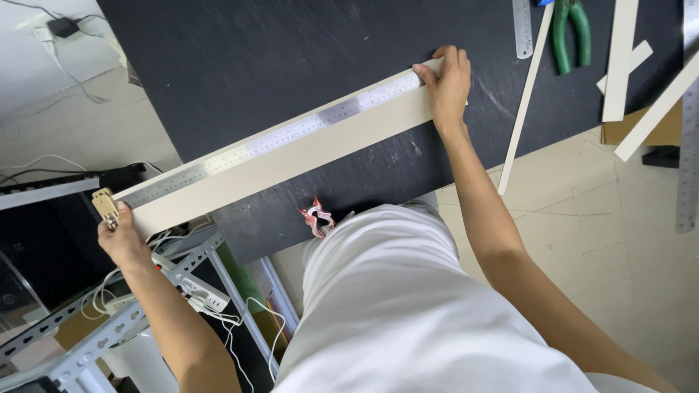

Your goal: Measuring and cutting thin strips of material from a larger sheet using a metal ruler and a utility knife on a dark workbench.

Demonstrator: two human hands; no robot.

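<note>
The ruler lies lengthwise along the strip, right hand pressing flat on its far end, left hand gripping a knife at its near end.

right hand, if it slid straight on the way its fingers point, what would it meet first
The right hand presses the steel ruler on the white strip. Its fingers point up the black board; only bare board lies ahead to the picture's edge, it seems.
</note>
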